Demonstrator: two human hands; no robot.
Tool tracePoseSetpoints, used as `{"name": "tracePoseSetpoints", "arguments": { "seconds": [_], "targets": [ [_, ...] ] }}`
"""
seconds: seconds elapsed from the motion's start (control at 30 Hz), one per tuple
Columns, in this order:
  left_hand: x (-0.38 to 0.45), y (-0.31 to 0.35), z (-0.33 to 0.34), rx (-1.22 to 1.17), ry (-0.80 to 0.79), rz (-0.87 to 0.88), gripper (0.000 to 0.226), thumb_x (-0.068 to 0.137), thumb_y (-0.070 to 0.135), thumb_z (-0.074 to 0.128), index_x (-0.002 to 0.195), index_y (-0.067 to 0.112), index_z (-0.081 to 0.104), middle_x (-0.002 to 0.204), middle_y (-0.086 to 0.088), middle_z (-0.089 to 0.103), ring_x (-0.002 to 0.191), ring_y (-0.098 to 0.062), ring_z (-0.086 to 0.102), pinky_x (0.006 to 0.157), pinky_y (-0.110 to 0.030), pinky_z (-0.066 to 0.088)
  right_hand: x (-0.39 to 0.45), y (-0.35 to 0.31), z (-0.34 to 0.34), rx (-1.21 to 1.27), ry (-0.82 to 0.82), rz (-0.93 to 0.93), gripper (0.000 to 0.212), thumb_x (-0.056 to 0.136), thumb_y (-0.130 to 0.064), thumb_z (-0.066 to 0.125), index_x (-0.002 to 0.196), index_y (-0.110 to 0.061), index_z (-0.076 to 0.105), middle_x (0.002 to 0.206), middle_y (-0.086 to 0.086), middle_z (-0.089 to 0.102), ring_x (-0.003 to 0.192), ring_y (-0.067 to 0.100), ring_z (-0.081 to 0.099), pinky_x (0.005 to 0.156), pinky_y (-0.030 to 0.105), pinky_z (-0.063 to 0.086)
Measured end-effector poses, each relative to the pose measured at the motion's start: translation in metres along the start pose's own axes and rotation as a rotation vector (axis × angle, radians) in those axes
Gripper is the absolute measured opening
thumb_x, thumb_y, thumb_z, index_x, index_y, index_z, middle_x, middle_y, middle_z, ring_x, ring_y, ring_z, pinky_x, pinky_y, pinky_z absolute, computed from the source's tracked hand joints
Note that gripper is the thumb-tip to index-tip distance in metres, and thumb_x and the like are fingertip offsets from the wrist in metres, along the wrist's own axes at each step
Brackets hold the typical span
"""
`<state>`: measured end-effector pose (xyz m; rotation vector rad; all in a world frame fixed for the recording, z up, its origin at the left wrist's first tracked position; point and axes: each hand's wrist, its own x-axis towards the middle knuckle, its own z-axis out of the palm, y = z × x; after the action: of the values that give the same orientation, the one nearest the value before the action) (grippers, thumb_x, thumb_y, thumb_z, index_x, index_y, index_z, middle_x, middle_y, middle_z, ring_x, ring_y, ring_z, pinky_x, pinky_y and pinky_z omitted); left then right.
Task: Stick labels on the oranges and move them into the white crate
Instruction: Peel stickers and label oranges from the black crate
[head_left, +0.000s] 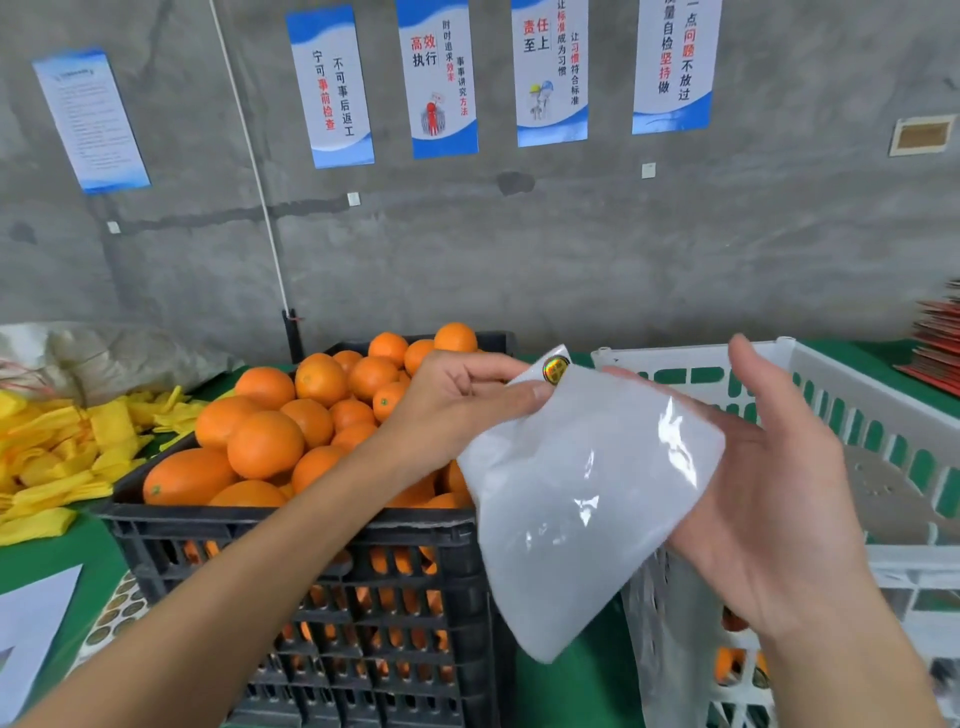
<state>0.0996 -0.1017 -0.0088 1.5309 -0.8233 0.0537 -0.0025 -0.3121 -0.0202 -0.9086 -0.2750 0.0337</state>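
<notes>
A black crate (291, 525) heaped with oranges (265, 441) stands on the green table at centre. To its right is the white crate (878, 410). My left hand (457, 400) pinches the top corner of a translucent white plastic bag (582, 499), where a round gold label (555, 369) sticks. My right hand (774, 499) lies behind the bag with fingers spread straight, supporting it from the right. A sheet of round gold labels (117, 608) lies on the table at lower left.
A pile of yellow foam nets (62, 457) covers the table at left, with a grey sack behind. A white paper (26, 623) lies at lower left. Red booklets (940, 338) are stacked at far right. A concrete wall with posters rises behind.
</notes>
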Motion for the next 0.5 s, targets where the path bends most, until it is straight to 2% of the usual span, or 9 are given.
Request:
{"name": "tracePoseSetpoints", "arguments": {
  "seconds": [0.1, 0.17, 0.27, 0.33, 0.37, 0.43, 0.5],
  "targets": [
    [-0.004, 0.001, 0.002, 0.031, -0.086, -0.017, 0.020, 0.088, 0.018, 0.078, 0.107, 0.016, 0.080, 0.095, -0.011, 0.079, 0.082, -0.018, 0.077, 0.067, -0.024, 0.059, 0.003, 0.000, -0.003, -0.298, 0.151, 0.006, 0.054, 0.082, -0.062, 0.063, 0.106, -0.018, 0.082, 0.114, 0.005, 0.078, 0.101, 0.025, 0.076, 0.081, 0.043, 0.057],
    [-0.006, 0.001, 0.003, 0.082, -0.100, -0.024, 0.023, 0.088, 0.020, 0.079, 0.111, 0.018, 0.079, 0.095, -0.016, 0.078, 0.081, -0.023, 0.076, 0.067, -0.029, 0.061, 0.001, 0.000, -0.003, -0.455, 0.171, -0.055, 0.042, 0.078, -0.059, 0.068, 0.100, -0.026, 0.082, 0.103, -0.002, 0.080, 0.089, 0.021, 0.078, 0.074, 0.040, 0.060],
    [-0.006, -0.004, 0.005, 0.154, -0.098, -0.010, 0.032, 0.087, 0.024, 0.079, 0.119, 0.022, 0.076, 0.081, -0.024, 0.073, 0.068, -0.028, 0.068, 0.061, -0.039, 0.054, -0.001, 0.002, -0.001, -0.559, 0.087, -0.076, 0.018, 0.087, -0.040, 0.074, 0.098, -0.028, 0.082, 0.094, 0.005, 0.080, 0.081, 0.025, 0.078, 0.060, 0.030, 0.060],
    [-0.005, -0.005, 0.008, 0.202, -0.078, 0.040, 0.048, 0.085, 0.019, 0.080, 0.132, 0.023, 0.069, 0.064, -0.017, 0.061, 0.057, -0.021, 0.052, 0.057, -0.031, 0.045, 0.000, 0.008, -0.002, -0.558, 0.086, -0.101, 0.009, 0.090, -0.023, 0.075, 0.095, -0.025, 0.083, 0.091, 0.008, 0.080, 0.079, 0.024, 0.078, 0.062, 0.028, 0.059],
    [-0.004, -0.004, 0.008, 0.217, -0.073, 0.083, 0.057, 0.084, 0.016, 0.082, 0.137, 0.022, 0.064, 0.064, -0.011, 0.059, 0.057, -0.019, 0.050, 0.057, -0.029, 0.045, 0.002, 0.012, -0.003, -0.583, 0.092, -0.123, 0.012, 0.092, -0.018, 0.073, 0.094, -0.024, 0.083, 0.089, 0.008, 0.080, 0.078, 0.024, 0.078, 0.062, 0.029, 0.060],
    [-0.003, -0.003, 0.009, 0.302, -0.074, 0.199, 0.064, 0.081, 0.013, 0.085, 0.141, 0.018, 0.060, 0.081, -0.007, 0.064, 0.067, -0.026, 0.058, 0.063, -0.037, 0.052, 0.006, 0.017, -0.002, -0.634, 0.110, -0.178, 0.017, 0.096, -0.015, 0.070, 0.092, -0.025, 0.083, 0.086, 0.005, 0.080, 0.076, 0.021, 0.078, 0.063, 0.026, 0.059],
    [-0.002, -0.001, 0.010, 0.445, -0.089, 0.328, 0.055, 0.082, 0.011, 0.084, 0.134, 0.010, 0.065, 0.102, -0.009, 0.065, 0.087, -0.029, 0.063, 0.073, -0.049, 0.053, 0.008, 0.019, -0.003, -0.671, 0.109, -0.232, 0.020, 0.099, -0.019, 0.066, 0.092, -0.029, 0.082, 0.086, 0.000, 0.080, 0.075, 0.014, 0.077, 0.061, 0.018, 0.054]
  ]
}}
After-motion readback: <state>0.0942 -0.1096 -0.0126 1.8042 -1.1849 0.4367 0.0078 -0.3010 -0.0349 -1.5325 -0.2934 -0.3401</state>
